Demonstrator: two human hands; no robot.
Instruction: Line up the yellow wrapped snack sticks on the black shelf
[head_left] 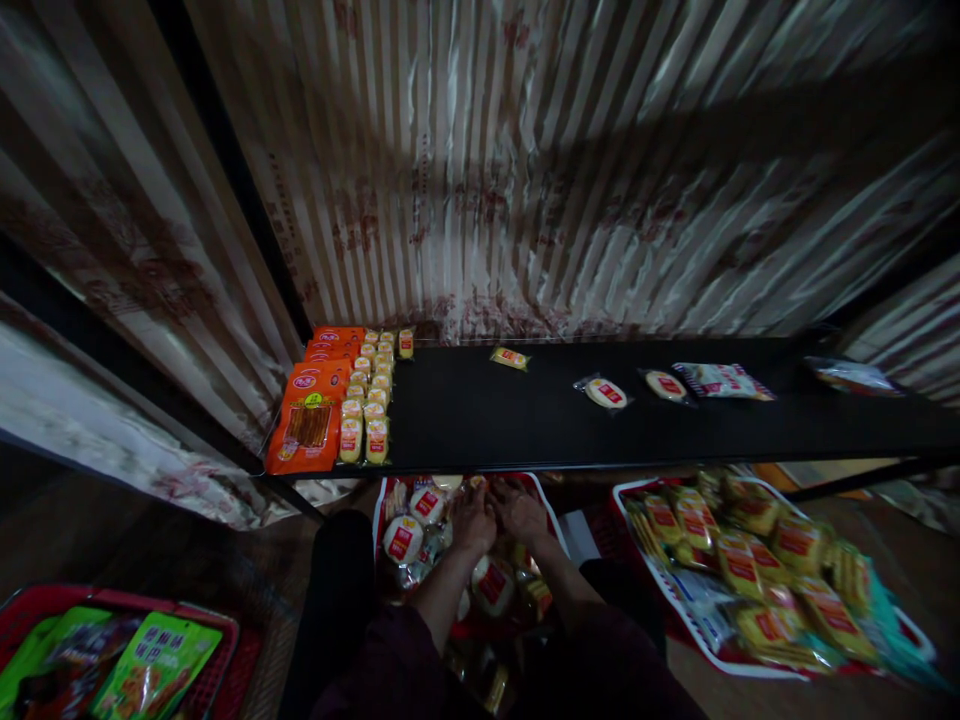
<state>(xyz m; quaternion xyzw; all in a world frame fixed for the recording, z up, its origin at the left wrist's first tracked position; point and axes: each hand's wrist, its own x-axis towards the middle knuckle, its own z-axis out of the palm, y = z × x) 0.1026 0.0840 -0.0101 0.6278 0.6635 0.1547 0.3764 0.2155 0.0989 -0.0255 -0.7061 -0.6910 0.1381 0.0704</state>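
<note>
Both hands reach into a red basket with a white rim [556, 520], just below the front edge of the black shelf [465, 420]. My left hand [472, 518] is among wrapped round cakes [403, 540], its fingers bent downward, and what they touch is hard to make out. Right beside it, my right hand [519, 510] points its fingers toward the left hand; its fingertips are dim and partly hidden. More wrapped cakes [493, 585] lie under and between my forearms.
On the shelf's left end stand orange packets [309, 415] and rows of small yellow packs [364, 400]. Loose packs [606, 392] lie farther right. A basket of yellow packs [739, 560] is at right, a red basket with green bags [157, 660] at lower left.
</note>
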